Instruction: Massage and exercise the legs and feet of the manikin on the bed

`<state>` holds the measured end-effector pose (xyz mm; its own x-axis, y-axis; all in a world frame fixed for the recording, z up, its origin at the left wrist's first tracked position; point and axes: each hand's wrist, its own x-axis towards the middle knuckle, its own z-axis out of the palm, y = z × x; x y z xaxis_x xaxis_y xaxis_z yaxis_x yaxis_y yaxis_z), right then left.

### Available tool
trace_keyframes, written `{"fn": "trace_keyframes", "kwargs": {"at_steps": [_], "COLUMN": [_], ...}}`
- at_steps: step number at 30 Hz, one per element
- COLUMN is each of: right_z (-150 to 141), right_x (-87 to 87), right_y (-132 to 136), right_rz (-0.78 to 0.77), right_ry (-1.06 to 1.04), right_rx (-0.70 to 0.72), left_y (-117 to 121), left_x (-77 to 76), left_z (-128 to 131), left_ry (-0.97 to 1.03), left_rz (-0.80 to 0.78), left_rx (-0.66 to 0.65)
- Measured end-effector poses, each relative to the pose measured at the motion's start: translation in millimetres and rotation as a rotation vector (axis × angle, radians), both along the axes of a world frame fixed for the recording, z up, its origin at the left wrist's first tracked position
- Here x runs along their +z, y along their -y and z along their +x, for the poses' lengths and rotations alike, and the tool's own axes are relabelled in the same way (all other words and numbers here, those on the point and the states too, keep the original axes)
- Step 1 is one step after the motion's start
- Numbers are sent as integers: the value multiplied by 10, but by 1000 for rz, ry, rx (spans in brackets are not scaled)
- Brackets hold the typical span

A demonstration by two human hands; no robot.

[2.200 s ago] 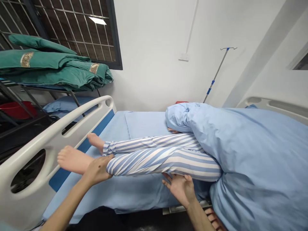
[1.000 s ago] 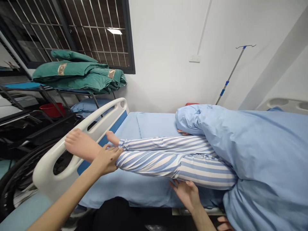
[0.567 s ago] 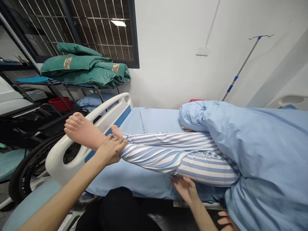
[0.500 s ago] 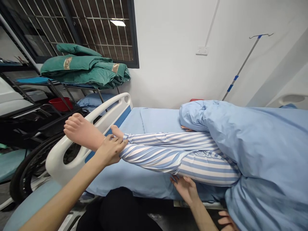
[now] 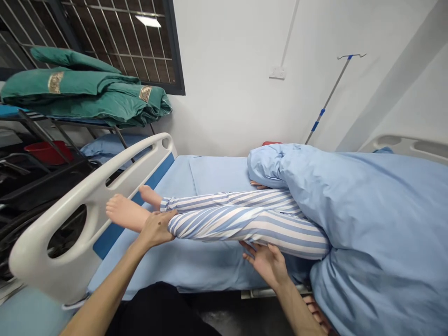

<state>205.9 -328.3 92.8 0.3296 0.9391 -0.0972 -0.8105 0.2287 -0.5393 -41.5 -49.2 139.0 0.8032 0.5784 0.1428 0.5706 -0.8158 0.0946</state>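
The left hand is wrapped on the near leg at the ankle, its fingers curled over the bare skin and the striped trouser cuff. The right hand is palm up with its fingers spread apart; they reach under the same leg around the knee, and how firmly they press there I cannot tell.

The leg lies along the near side of the bed, its long axis roughly parallel to the bed's near edge. The near foot points toward the footboard, toes up and outward, while the thigh disappears beneath the blue quilt. The far leg stretches beside it, nearly parallel, toward the same end.

Compared with 0.5 s ago, the near foot is lower: it was lifted in front of the footboard, higher than the far foot, and is now below it in view. The knee looks straighter. Both hands are at the same 2 places on the leg.
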Motion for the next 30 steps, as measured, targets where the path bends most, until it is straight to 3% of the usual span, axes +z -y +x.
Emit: {"fn": "trace_keyframes", "kwargs": {"at_steps": [4, 8, 9, 11, 14, 17, 30], "right_z": [62, -7, -31, -56, -18, 58, 227], "right_x": [47, 275, 372, 587, 865, 1001, 1060], "right_y": [59, 271, 302, 289, 113, -52, 50], "right_rz": [-144, -337, -323, -271, -327, -391, -397], "right_ry": [332, 1105, 1336, 1759, 2170, 2333, 2330], "right_rx": [14, 67, -5, -285, -735, -848, -609], "left_y": [39, 61, 60, 56, 54, 55, 41], "left_x": [-205, -317, -333, -352, -356, -342, -346], "left_z": [168, 223, 221, 208, 189, 179, 93], "left_ry": [-1, 13, 12, 11, 26, 50, 70], "left_rz": [-96, -133, -136, -139, -128, -120, -81], "left_rx": [49, 54, 54, 51, 42, 18, -20]}}
